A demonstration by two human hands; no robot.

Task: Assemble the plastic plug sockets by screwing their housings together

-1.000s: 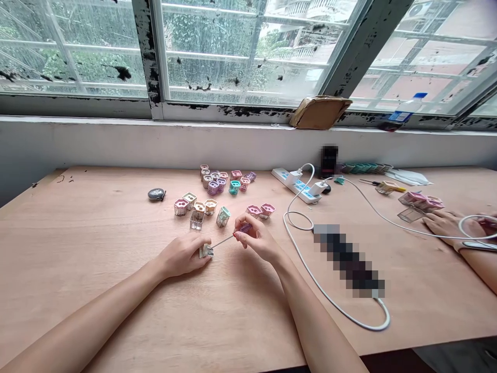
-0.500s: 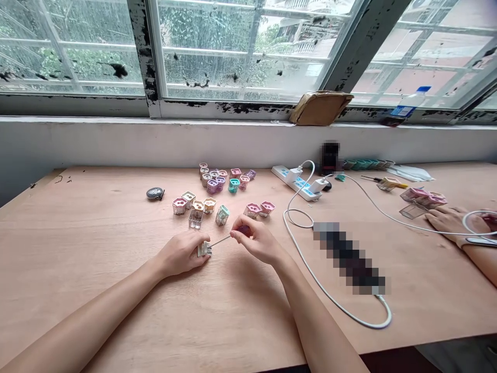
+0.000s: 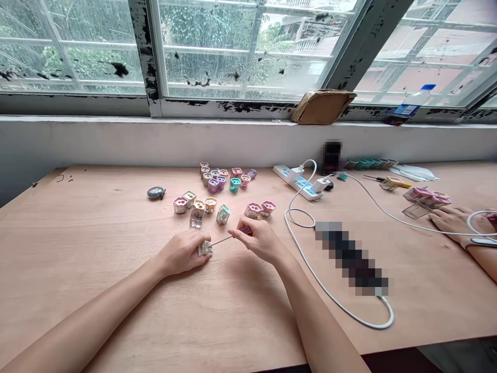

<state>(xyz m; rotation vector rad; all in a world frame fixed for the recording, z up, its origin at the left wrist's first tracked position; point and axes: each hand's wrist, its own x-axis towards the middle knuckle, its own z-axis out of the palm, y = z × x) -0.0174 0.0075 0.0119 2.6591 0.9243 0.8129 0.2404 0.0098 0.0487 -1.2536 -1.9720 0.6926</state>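
My left hand (image 3: 182, 253) is shut around a small, pale translucent plug housing (image 3: 205, 248), and my fingers hide part of it. My right hand (image 3: 261, 240) pinches a small screwdriver (image 3: 229, 239) with a dark purple handle. The thin metal shaft runs left, and its tip meets the housing. Just beyond my hands stand several pastel socket housings, pink, cream and teal, with a clear cubic shell (image 3: 196, 218) among them. A denser cluster of these housings (image 3: 225, 179) sits farther back.
A white power strip (image 3: 298, 182) with plugged-in chargers and a white cable (image 3: 310, 243) lies to the right. A co-worker's hand (image 3: 454, 220) rests by pink housings (image 3: 425, 198) at the far right. A dark pebble-like object (image 3: 156, 192) lies left.
The view has tilted slightly, shifting the table items in the frame. My right hand has edged slightly left, and the screwdriver tip stays at the housing in my left hand.
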